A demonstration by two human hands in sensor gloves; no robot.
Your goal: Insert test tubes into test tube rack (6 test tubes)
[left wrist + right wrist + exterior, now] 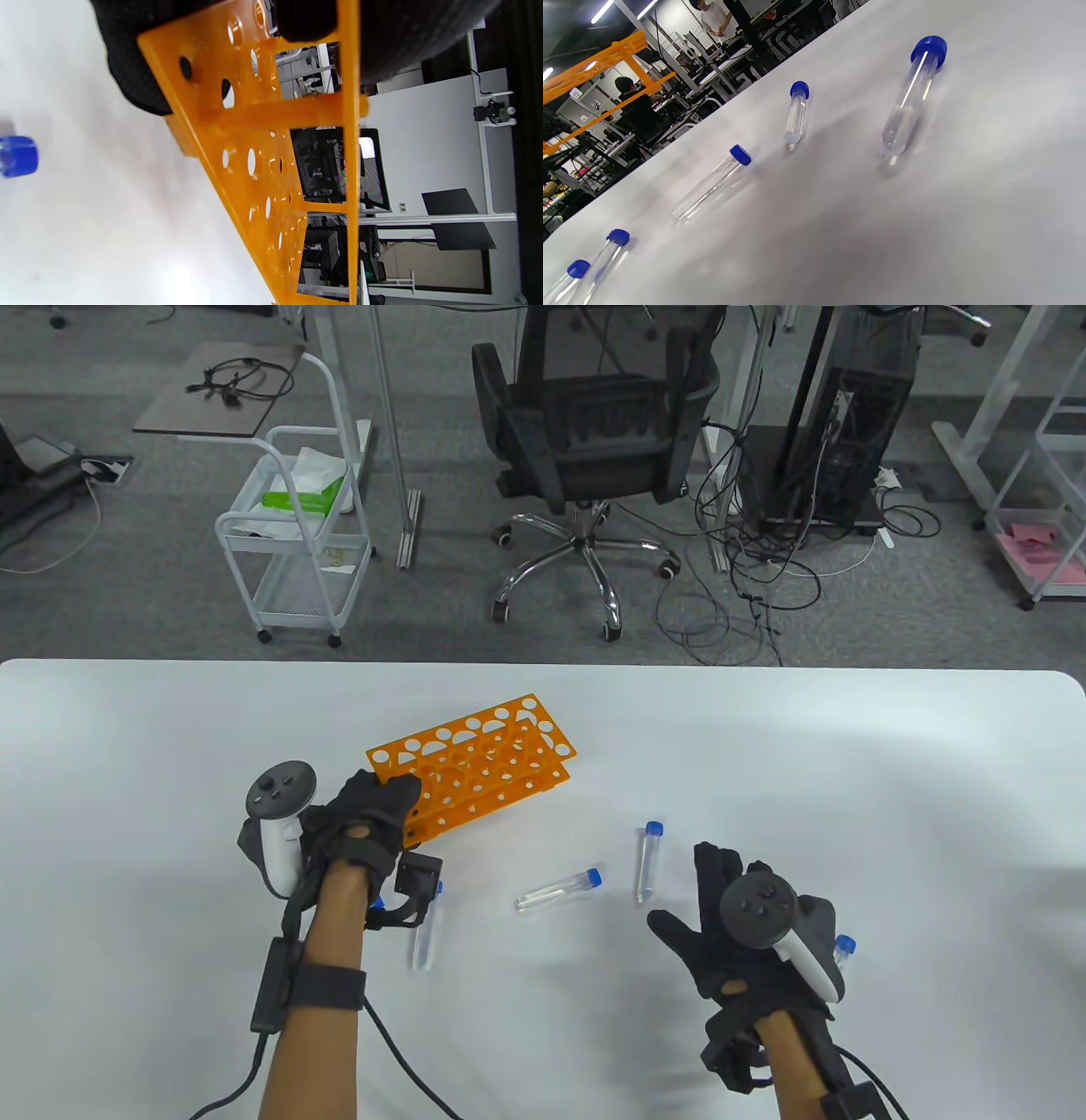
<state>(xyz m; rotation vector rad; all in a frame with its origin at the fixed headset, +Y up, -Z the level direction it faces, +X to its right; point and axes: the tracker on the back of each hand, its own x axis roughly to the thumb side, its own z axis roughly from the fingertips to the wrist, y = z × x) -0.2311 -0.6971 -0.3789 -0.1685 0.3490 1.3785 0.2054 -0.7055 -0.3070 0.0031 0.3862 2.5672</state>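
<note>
table [848,746]: white surface carrying everything; the hands come in over its near edge.
rack [475,768]: orange, left of the table's middle, tilted with its near-left corner lifted; every hole that shows is empty, so no tube is seated yet.
left hand [365,823]: grips the rack's near-left corner, fingers wrapped over the top plate; the left wrist view shows dark glove above and below the orange plates.
right hand [730,925]: flat and spread above the surface toward the near-right, fingers splayed, nothing held as far as the table view shows.
test tubes: clear, blue-capped, all lying flat. One [646,864] lies just beyond the right hand's fingertips, one [560,890] near the middle, one [424,933] beside the left forearm, one cap [843,948] peeks out at the right hand's outer side. The right wrist view shows five in a loose line [912,97]; a sixth cannot be confirmed.
progress: judged at the very start: the rack likely needs setting level, then all six insertions remain.
</note>
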